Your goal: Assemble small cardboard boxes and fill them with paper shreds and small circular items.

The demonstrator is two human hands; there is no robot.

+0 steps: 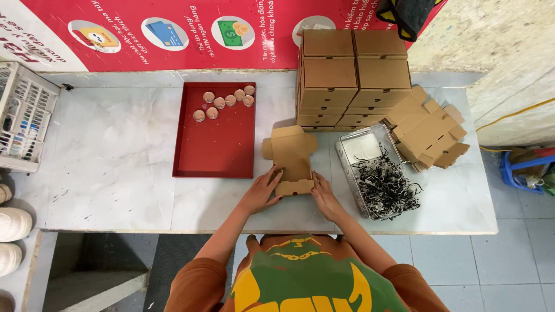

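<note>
Your left hand (pixel 261 190) and right hand (pixel 325 196) bracket the near end of a flat brown cardboard box blank (pixel 291 159), partly folded, lying on the pale marble-patterned tabletop (pixel 110 150) just in front of you. The left hand's fingers are spread and pressed against the blank's near left corner; the right hand's fingers curl against its near right edge. Both hands are loosely open, touching the cardboard rather than gripping it.

Just left of the blank sits a shallow red rectangular tray (pixel 214 147), with a cluster of small round clear-lidded tins (pixel 224 101) gathered at its far end. Just right of the blank, a clear rectangular plastic bin (pixel 354 144) holds black-and-white shredded paper filler (pixel 384 185), which spills over its near rim. Beyond the blank, two stacks of closed brown cardboard boxes (pixel 352 75) stand against the red printed banner (pixel 173 29) on the wall. A loose pile of unfolded brown cardboard blanks (pixel 428 130) lies to the right of the stacks. At the table's far left edge stands a white wire basket (pixel 23 115).
</note>
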